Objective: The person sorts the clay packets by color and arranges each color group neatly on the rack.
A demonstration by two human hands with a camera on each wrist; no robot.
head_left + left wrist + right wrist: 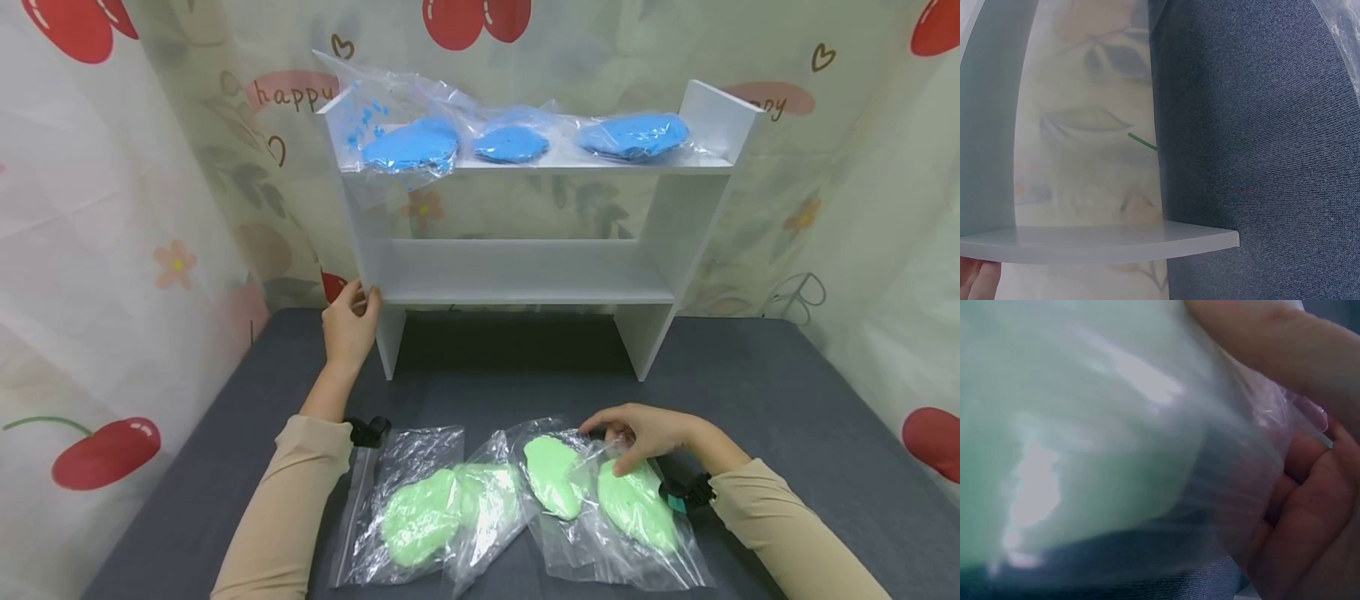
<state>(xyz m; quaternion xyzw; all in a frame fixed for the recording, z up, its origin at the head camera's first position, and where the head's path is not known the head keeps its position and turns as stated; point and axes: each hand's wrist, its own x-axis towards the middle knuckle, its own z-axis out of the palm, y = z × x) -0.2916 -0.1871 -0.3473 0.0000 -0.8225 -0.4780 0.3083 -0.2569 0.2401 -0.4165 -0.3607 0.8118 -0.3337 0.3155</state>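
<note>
My left hand (351,329) holds the left side panel of a white two-tier shelf (525,287) by its front edge. In the left wrist view its fingertips (979,278) show against that panel's outer face. My right hand (645,433) pinches the rightmost clear plastic bag (637,504), which has a flat, light green clay-like lump inside. Close up in the right wrist view, the bag film (1222,487) lies between the thumb and the curled fingers. Left of it on the table lie more such bags, one with a green lump (553,475) and another with a wider one (420,517).
Along the top tier lie clear bags with blue lumps: one at left (416,146), one in the middle (512,144), one at right (633,136). The shelf stands on a dark grey table (750,400). Printed cloth (150,275) hangs around the sides and back.
</note>
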